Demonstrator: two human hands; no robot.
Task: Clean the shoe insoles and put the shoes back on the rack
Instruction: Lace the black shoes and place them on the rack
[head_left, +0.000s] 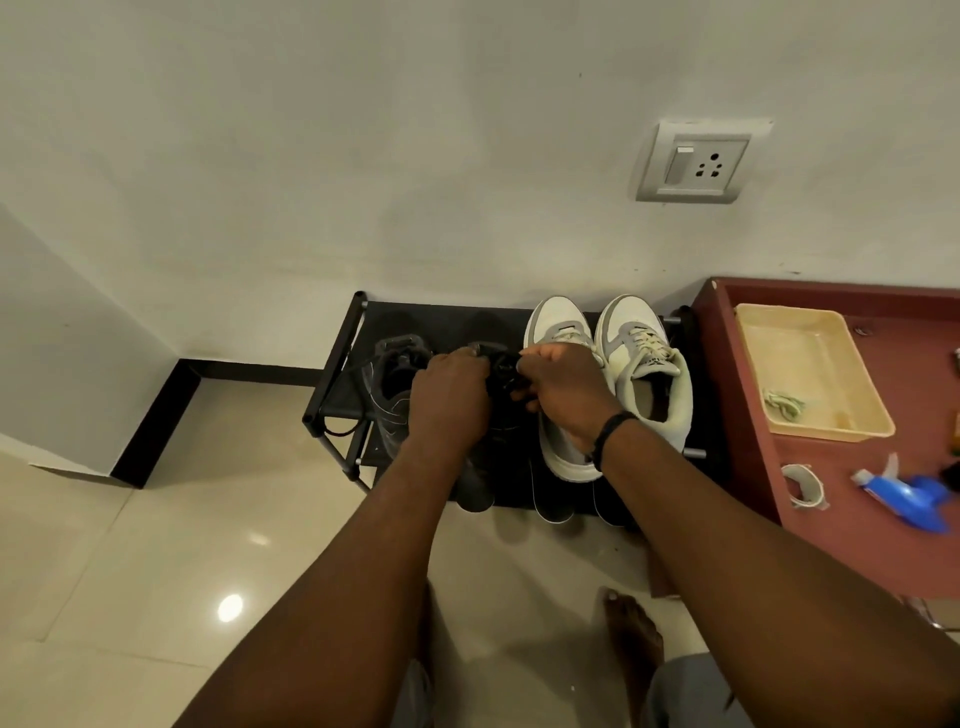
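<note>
A black shoe rack (343, 358) stands against the wall. On its top shelf sit a black shoe (389, 384) at the left and a pair of white-and-grey sneakers (644, 364) at the right. Between them lies a second black shoe (501, 364), mostly hidden by my hands. My left hand (449, 395) grips this shoe from the left. My right hand (563, 389) pinches its dark top, near the laces, from the right. Dark insoles or soles (553, 499) stick out from the lower shelf.
A red-brown table (748, 415) stands right of the rack, carrying a cream tray (810, 415), a tape roll (805, 486) and a blue spray bottle (914, 499). A wall socket (693, 163) is above. My bare feet (634, 644) stand on glossy floor tiles.
</note>
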